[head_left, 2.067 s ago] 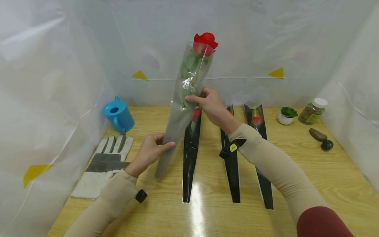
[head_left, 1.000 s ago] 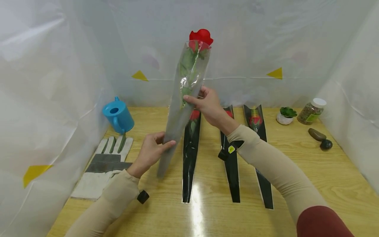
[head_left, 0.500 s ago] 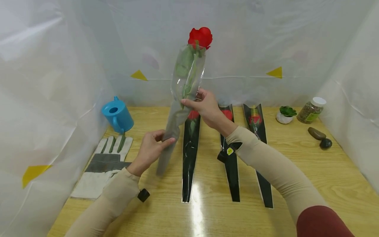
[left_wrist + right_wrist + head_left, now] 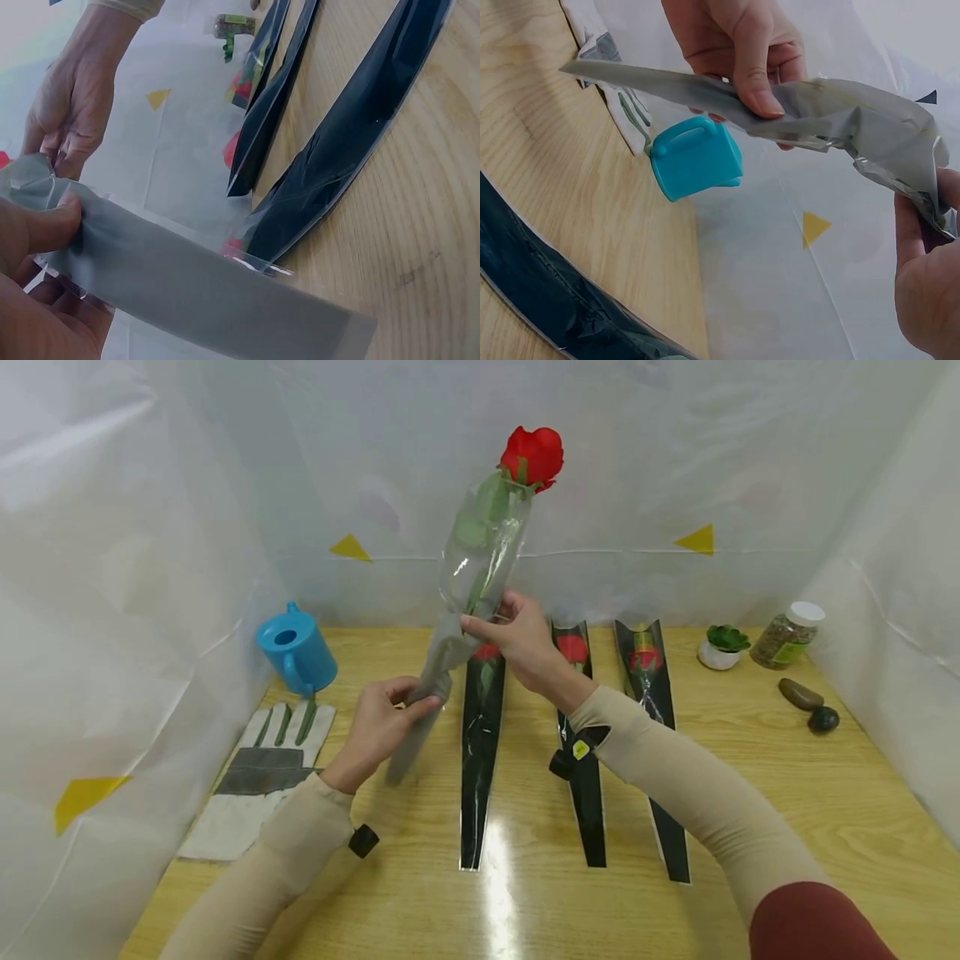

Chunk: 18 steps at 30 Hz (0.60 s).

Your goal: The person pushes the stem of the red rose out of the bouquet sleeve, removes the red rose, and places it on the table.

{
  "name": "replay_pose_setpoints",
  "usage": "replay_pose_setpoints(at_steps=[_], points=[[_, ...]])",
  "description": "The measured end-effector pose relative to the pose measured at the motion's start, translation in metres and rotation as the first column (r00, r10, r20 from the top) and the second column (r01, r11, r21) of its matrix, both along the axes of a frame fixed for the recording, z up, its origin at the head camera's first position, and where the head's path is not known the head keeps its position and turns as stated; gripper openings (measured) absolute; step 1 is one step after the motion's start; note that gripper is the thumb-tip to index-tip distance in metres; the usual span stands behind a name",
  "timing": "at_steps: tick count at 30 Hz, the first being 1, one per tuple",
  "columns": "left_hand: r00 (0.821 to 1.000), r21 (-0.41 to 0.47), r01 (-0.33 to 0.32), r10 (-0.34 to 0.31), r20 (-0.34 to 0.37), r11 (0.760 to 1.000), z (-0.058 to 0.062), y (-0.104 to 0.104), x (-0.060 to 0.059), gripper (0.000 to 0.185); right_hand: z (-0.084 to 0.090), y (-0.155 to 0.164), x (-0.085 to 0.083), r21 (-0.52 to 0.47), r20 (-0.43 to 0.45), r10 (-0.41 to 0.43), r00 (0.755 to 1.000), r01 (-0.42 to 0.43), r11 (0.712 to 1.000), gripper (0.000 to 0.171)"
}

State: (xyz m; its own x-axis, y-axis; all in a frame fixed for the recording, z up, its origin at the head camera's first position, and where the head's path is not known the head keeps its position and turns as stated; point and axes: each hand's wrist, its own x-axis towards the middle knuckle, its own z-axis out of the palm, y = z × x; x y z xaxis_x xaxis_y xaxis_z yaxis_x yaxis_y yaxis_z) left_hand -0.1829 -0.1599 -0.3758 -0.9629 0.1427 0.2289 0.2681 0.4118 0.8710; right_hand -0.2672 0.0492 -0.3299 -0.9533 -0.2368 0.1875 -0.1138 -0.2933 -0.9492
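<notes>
Above the middle of the wooden surface (image 4: 750,827), a red rose (image 4: 532,456) in a clear and grey sleeve (image 4: 450,647) is held up at a slant, bloom toward the back wall and leaning right. Left hand (image 4: 378,731): grip pinched on the lower, grey part of the sleeve, thumb pressed flat on top and fingers curled beneath, as the left wrist view confirms. Right hand (image 4: 517,639): grip pinched on the sleeve higher up, where the plastic is crumpled. Bloom stands clear of the sleeve's open top; stem and leaves show through the clear part. Sleeve tip hangs just above the surface, not touching. Three black-backed sleeves (image 4: 480,752) with red roses lie side by side on the surface, running from the back edge toward the front. Blue watering can (image 4: 296,652) near the back left corner; a work glove (image 4: 258,777) along the left edge in front of it. Small potted plant (image 4: 722,646), a jar (image 4: 786,635) and two stones (image 4: 812,706) near the back right corner.
</notes>
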Motion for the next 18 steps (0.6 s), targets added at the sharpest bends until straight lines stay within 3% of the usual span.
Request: replay_pose_setpoints(at_steps=[6,9,12,18], points=[[0.996,-0.004,0.022,-0.022,-0.081,1.000,-0.002,-0.004,-0.004,0.021,-0.005,0.000,0.008,0.014,0.013,-0.018,1.000,0.018,1.000,0.047],[0.987,-0.030,0.050,-0.054,-0.150,0.998,-0.010,-0.008,-0.009,0.023,-0.009,0.001,0.012,0.016,0.006,-0.030,1.000,0.030,0.999,0.044],[0.982,-0.061,0.067,-0.076,-0.170,0.996,-0.013,-0.008,-0.012,0.025,-0.012,0.003,0.016,0.016,-0.023,-0.026,0.999,0.026,1.000,0.043],[0.985,-0.070,0.059,-0.069,-0.156,0.996,0.001,-0.001,-0.009,0.020,-0.014,0.009,0.023,0.018,-0.074,-0.031,0.997,0.033,0.999,0.047]])
